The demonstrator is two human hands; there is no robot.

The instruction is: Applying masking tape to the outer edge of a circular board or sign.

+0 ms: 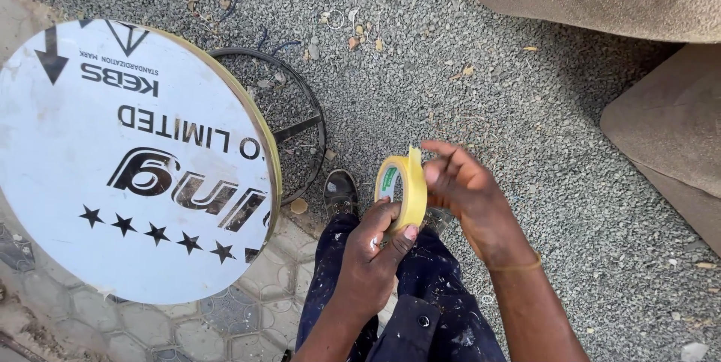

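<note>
A yellow roll of masking tape (405,191) with a green inner label is held upright over my legs. My left hand (373,254) grips the roll from below, thumb pressed on its outer edge. My right hand (467,195) is at the roll's top right, fingertips pinching the loose tape end that sticks up a little. A thin yellow band circles my right wrist. Below the hands are my dark blue, paint-speckled trousers (420,302) and one dark shoe (340,192) on the gravel.
A large round white sign (128,159) with black lettering, stars and a yellow rim lies at left, partly on patterned paving (248,317). A black metal ring frame (300,118) lies behind it on grey gravel. Tan cushioned pieces (668,122) occupy the upper right.
</note>
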